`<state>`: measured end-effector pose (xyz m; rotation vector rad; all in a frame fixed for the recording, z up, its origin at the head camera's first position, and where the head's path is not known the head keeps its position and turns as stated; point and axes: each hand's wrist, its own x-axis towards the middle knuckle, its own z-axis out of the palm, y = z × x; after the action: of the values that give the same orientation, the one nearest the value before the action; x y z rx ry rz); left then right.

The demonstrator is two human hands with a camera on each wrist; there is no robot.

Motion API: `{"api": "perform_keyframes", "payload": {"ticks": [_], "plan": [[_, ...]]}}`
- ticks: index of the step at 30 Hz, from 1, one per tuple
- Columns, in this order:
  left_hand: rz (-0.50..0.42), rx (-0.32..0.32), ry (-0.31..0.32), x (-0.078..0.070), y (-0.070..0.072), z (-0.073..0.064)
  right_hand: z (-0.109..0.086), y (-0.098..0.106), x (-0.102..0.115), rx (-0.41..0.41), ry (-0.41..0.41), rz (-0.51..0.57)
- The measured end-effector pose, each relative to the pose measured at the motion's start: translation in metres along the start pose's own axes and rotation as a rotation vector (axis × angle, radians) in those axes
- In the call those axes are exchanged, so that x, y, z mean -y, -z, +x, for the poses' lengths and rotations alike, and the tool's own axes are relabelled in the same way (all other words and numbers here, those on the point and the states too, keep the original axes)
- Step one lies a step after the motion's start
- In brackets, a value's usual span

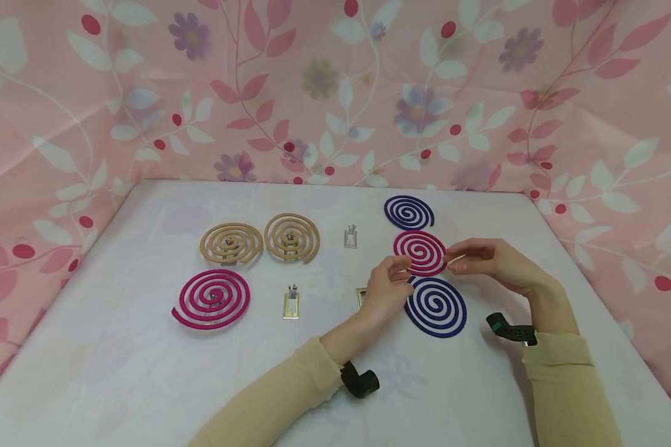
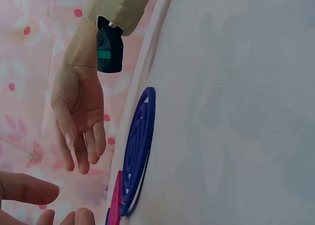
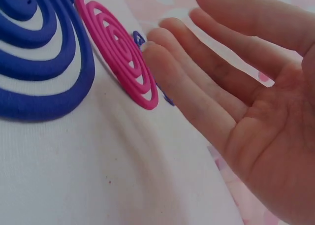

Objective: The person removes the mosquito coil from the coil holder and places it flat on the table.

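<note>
On the right of the table a pink mosquito coil (image 1: 420, 253) lies flat between two dark blue mosquito coils, one farther back (image 1: 409, 212) and one nearer (image 1: 436, 307). My left hand (image 1: 387, 287) hovers at the left side of the pink and near blue coils, fingers loosely bent, holding nothing. On the other side my right hand (image 1: 483, 259) has its fingers extended toward the pink coil's right edge. In the right wrist view, that hand (image 3: 246, 97) is empty with fingers spread; whether the fingertips touch the coil, I cannot tell.
Two tan coils (image 1: 231, 243) (image 1: 292, 238) and another pink coil (image 1: 215, 299) sit raised on small metal stands at the left. Mid-table are a silver stand (image 1: 350, 237) and a gold stand (image 1: 291, 304). My left hand partly hides another gold frame (image 1: 360, 297). Floral cloth (image 1: 335, 93) hangs behind.
</note>
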<state>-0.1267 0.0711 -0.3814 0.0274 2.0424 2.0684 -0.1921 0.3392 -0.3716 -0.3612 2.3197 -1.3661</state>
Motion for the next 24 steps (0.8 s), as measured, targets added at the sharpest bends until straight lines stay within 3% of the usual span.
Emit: {"api": "perform_keyframes", "payload": {"ticks": [6,9,12,16,24], "plan": [[-0.032,0.059,-0.042,-0.013,0.017,-0.001,0.004,-0.016,0.024,-0.165,-0.043,0.079],[-0.054,0.088,-0.061,-0.020,0.035,-0.005,0.007,-0.031,0.044,-0.261,-0.050,0.148],[-0.074,0.083,-0.084,-0.028,0.058,-0.011,0.010,-0.047,0.065,-0.313,-0.006,0.232],[-0.096,0.006,-0.086,-0.033,0.094,-0.017,0.017,-0.069,0.086,-0.329,0.069,0.271],[-0.127,-0.157,-0.003,-0.039,0.168,-0.022,0.039,-0.105,0.121,-0.373,0.134,0.352]]}}
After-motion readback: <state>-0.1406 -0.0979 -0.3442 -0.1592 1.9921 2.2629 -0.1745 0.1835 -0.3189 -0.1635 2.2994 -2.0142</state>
